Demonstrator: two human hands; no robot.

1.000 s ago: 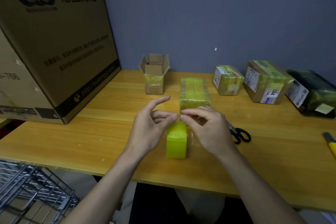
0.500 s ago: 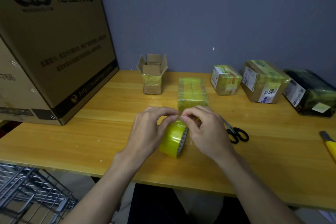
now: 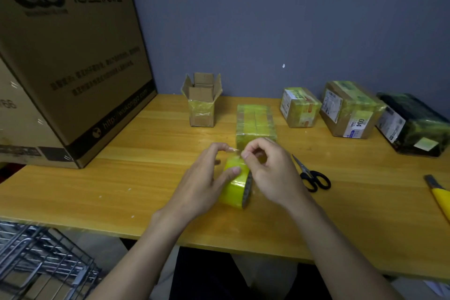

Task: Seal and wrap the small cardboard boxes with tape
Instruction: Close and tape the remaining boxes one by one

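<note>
While the left hand (image 3: 202,178) grips the tape roll (image 3: 235,184), the right hand (image 3: 270,173) pinches its end.

Black scissors (image 3: 313,176) lie on the wood table (image 3: 121,178). Big brown box (image 3: 65,56) at left, yellow knife (image 3: 439,196) at right, wire basket (image 3: 41,263) below.

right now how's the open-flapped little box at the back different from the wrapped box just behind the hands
The open box stands upright with its flaps up; the wrapped box lies flat and closed. The open box carries only a band of tape around its middle, with bare cardboard below; the wrapped box is covered in yellowish tape. Both rest on the wooden table, untouched.
</note>
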